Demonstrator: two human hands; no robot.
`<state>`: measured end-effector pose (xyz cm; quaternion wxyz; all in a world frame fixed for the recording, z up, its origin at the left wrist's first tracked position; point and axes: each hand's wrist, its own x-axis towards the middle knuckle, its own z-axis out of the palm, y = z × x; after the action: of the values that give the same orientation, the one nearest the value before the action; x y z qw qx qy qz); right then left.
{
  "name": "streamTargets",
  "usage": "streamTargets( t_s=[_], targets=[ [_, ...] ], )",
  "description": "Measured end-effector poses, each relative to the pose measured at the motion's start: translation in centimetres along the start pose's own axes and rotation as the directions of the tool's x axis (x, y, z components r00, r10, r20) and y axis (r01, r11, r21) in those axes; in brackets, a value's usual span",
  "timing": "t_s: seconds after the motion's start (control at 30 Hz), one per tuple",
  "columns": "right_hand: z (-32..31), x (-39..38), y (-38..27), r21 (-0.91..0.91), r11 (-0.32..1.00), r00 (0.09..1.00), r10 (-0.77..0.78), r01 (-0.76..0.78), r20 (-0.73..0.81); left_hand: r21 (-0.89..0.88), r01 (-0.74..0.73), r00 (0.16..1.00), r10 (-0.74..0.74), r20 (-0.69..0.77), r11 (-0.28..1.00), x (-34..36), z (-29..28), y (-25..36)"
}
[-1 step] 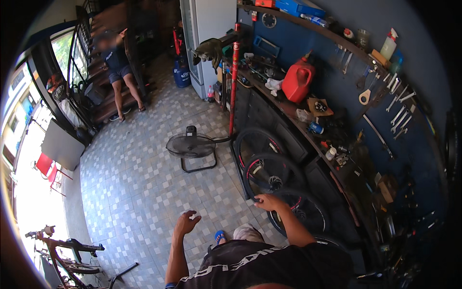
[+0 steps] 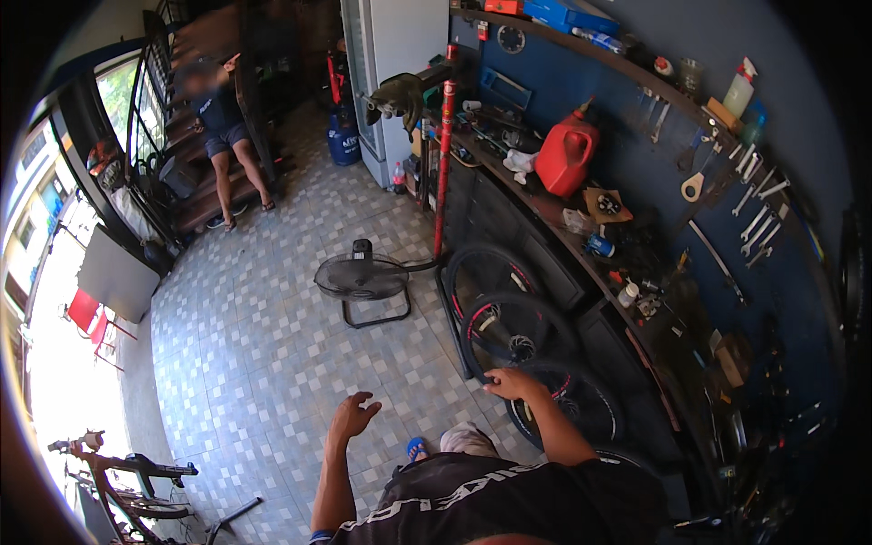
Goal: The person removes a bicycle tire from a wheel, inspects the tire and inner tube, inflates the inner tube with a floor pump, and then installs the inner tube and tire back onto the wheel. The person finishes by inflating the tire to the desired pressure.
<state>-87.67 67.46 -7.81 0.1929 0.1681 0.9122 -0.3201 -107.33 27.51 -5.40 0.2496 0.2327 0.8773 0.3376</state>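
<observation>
My left hand (image 2: 355, 417) hangs over the tiled floor with its fingers apart and nothing in it. My right hand (image 2: 514, 384) is loosely curled beside the tyre of a bicycle wheel (image 2: 467, 338). I cannot tell whether its fingers touch that tyre; no held thing shows in them. Several black wheels with red markings lean in an overlapping row along the dark cabinet, and a lower wheel (image 2: 603, 400) lies partly behind my right forearm.
A black floor fan (image 2: 361, 277) stands ahead, near a red repair stand (image 2: 444, 173). Along the right runs a cluttered workbench with a red jerrycan (image 2: 565, 159), under wall-hung wrenches (image 2: 757, 227). A bicycle (image 2: 113, 481) is at lower left. Another person (image 2: 222, 118) leans on the stairs.
The view has shifted very slightly, so the bench and wheels sit a touch farther right. My left hand is a little higher in the picture. The other person stays in place.
</observation>
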Motion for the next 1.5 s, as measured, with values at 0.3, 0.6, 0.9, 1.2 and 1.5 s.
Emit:
streamTargets(
  t_s=[0.3, 0.6, 0.9, 1.2, 1.5],
  targets=[
    [-3.4, 20.1, -5.1, -0.245, 0.967, 0.973, -0.011, 0.068, 0.228, -0.226, 0.092, 0.994, -0.103, -0.04, 0.97, 13.1, -6.6, 1.2],
    [-4.6, 43.7, -27.1, -0.193, 0.949, 0.942, -0.191, 0.249, 0.277, -0.174, 0.239, 0.954, -0.264, -0.139, 0.955, 21.6, -19.9, -16.1],
    [-5.2, 60.4, -36.9, -0.072, 0.997, 0.951, 0.002, 0.021, 0.308, -0.057, 0.099, 0.989, -0.092, 0.112, 0.993, 38.7, -44.4, -20.3],
    [-14.1, 75.7, -34.7, 0.072, 0.982, 0.869, 0.189, -0.176, -0.457, -0.049, -0.306, 0.922, 0.309, 0.232, 0.951, 66.0, -56.6, -12.8],
    [-23.2, 91.9, -37.6, 0.407, 0.912, 0.724, 0.314, -0.051, -0.614, -0.061, -0.707, 0.625, 0.663, 0.413, 0.705, 93.1, -61.1, 3.0]
  ],
)
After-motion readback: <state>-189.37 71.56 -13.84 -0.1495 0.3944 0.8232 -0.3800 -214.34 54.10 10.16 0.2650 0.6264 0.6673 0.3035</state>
